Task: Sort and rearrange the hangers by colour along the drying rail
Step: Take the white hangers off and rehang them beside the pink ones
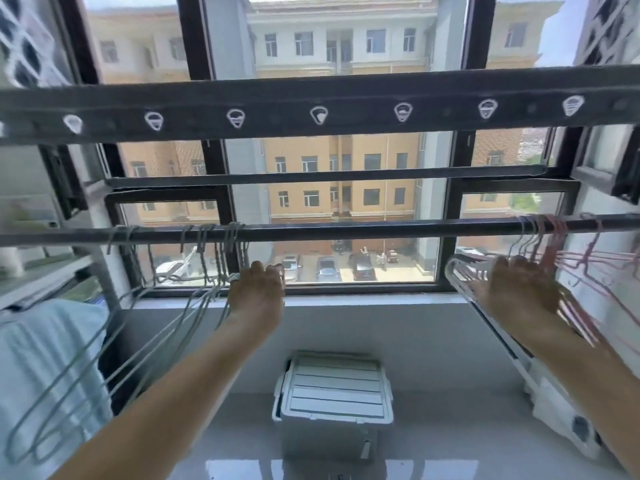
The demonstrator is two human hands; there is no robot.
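A dark drying rail (363,227) runs across the window. Several pale green wire hangers (173,308) hang bunched on its left part. Several pink hangers (550,237) hang on its right part, with white hangers (457,271) beside them. My left hand (258,289) is raised at the right edge of the green bunch, its fingers curled against the nearest green hanger. My right hand (519,289) reaches into the pink and white bunch, fingers among the wires; the grip itself is hidden behind the back of the hand.
A wide upper rack bar (311,98) with several white hook holes spans overhead. A white lidded plastic box (334,389) stands on the floor under the window. A light blue cloth (41,358) hangs at the left. A white folded rack (554,403) leans at the right.
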